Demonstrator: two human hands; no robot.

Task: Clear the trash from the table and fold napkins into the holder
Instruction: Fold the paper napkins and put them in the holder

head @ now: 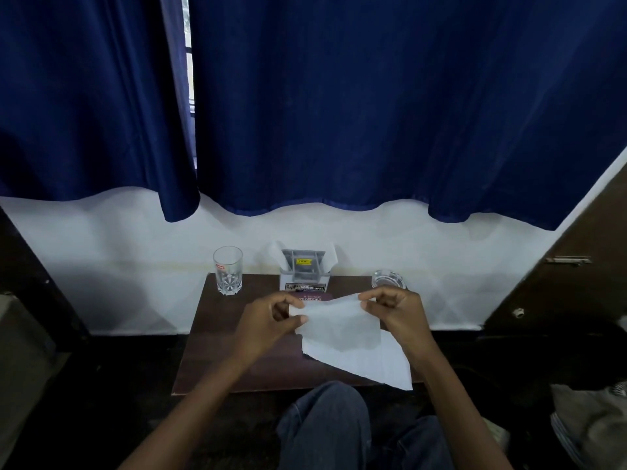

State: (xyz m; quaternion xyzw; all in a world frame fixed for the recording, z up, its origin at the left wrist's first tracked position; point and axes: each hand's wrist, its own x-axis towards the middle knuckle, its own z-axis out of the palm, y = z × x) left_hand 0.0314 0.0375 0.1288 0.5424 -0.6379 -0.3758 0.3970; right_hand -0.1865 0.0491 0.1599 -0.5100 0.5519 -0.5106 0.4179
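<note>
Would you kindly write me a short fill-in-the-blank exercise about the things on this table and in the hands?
1. The left hand and right hand each pinch a ____ napkin above the table.
2. The glass stands on the holder's ____ side.
3. The ashtray sits at the table's far ____ corner.

Missing words: white; left; right.
</note>
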